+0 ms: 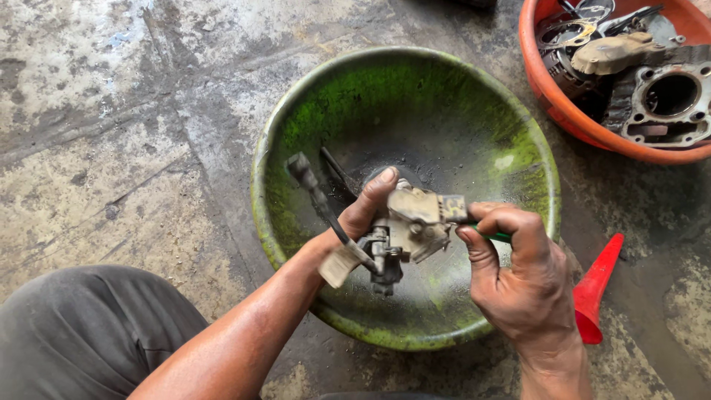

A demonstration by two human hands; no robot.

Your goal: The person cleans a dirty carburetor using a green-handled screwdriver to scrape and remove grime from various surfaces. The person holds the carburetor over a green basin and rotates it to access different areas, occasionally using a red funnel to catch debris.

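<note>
Count first: two hands, one carburetor [404, 230], one green basin [318, 111], one orange tub [563, 111], one red funnel [596, 285]. Left hand [363, 215] clamped on the carburetor, thumb pressed over its top, fingers hidden behind the body. Right hand [518, 281] pinched shut on a thin green-handled tool [502, 237], tip aimed at the carburetor's right side and seemingly touching it, though hard to tell for sure. Carburetor up in the air between both hands, right over the middle of the basin, not resting in it. Pretty grimy piece: pale metal body, dark greasy underside, tan block on top, black lever [315, 194] with a knob sticking up-left. Basin stained black inside. Tub at top right loaded with engine parts [659, 96]. Funnel lying on the concrete floor [111, 148] just beside the basin, under the right wrist.
</note>
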